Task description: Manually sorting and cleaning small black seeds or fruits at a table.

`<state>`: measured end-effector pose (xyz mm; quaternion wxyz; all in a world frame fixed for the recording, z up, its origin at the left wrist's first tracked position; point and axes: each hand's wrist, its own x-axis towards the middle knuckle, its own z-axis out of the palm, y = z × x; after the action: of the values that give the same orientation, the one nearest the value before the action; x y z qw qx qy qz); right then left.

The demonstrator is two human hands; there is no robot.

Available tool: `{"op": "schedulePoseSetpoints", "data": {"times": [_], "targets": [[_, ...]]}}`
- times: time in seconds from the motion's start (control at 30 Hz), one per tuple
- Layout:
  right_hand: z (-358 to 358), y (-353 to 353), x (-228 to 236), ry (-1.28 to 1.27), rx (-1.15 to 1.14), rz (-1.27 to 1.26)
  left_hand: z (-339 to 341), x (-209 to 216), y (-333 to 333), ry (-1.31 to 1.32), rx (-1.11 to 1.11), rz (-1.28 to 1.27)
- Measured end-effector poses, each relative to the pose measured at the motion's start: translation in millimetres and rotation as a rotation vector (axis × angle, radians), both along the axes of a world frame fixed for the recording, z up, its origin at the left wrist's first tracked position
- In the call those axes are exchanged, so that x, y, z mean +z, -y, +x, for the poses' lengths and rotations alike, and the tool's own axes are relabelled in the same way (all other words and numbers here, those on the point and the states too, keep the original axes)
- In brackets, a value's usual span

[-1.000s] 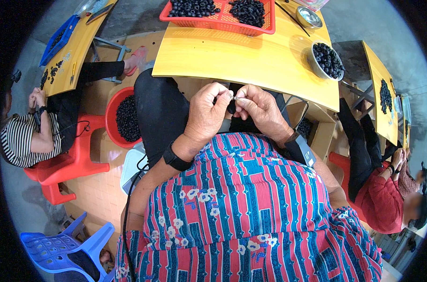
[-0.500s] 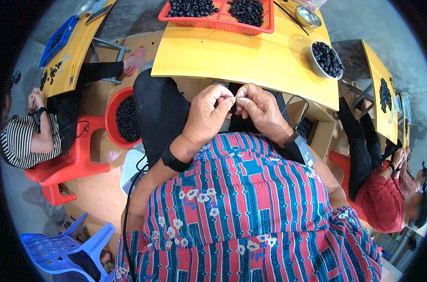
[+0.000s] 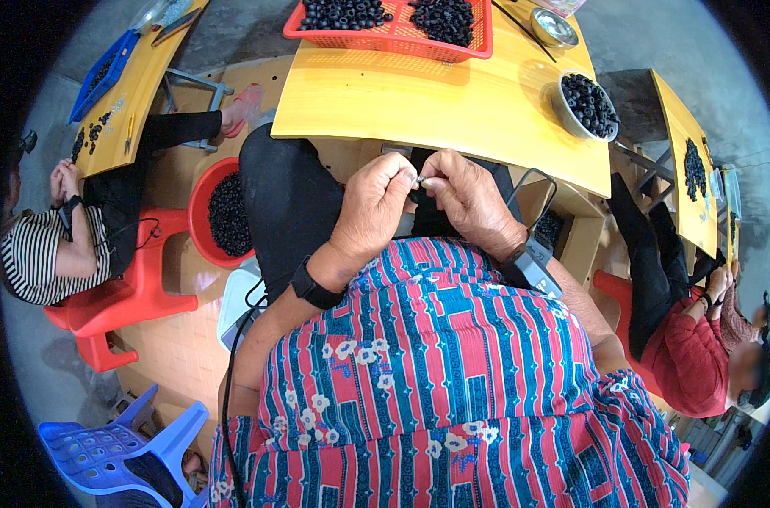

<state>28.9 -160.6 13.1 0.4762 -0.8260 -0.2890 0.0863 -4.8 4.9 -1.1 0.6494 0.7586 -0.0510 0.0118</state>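
A yellow table point(image 3: 427, 97) stands before the person, its near edge just beyond the hands. Left of the person's dark trousers, a red stool point(image 3: 131, 275) bears a co-worker in a striped top. A perforated red plastic basket point(image 3: 360, 41) sits on the table's far part, split into two compartments: black rings point(image 3: 343, 13) fill the left one, smaller black pieces point(image 3: 442, 21) the right. On the floor, between stool and trousers, a round red tub point(image 3: 200, 222) holds many more black rings. A pale bowl point(image 3: 565, 118) heaped with black, ring-like parts rests near the table's right edge; beyond it stands a smaller metal bowl point(image 3: 554, 28). The left hand point(image 3: 376, 195) and right hand point(image 3: 470, 199) meet above the lap, thumbs and forefingers closed in a narrow pinch. Between their fingertips is a small piece point(image 3: 420, 179), partly shiny and mostly hidden; its exact kind I cannot tell.
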Motion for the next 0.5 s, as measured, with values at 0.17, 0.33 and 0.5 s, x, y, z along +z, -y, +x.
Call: {"op": "schedulePoseSetpoints", "data": {"times": [0.17, 0.33, 0.5], "targets": [[0.2, -0.1, -1.0, 0.041, 0.013, 0.008, -0.2, -5.2, 0.2, -0.041, 0.002, -0.047], [0.5, -0.5, -0.4, -0.059, -0.007, 0.045, 0.6, -3.8, 0.9, -0.159, -0.008, -0.125], [-1.3, -3.0, 4.6, -0.219, -0.016, 0.08, 1.0, -10.6, -1.8, -0.259, -0.041, -0.276]]}}
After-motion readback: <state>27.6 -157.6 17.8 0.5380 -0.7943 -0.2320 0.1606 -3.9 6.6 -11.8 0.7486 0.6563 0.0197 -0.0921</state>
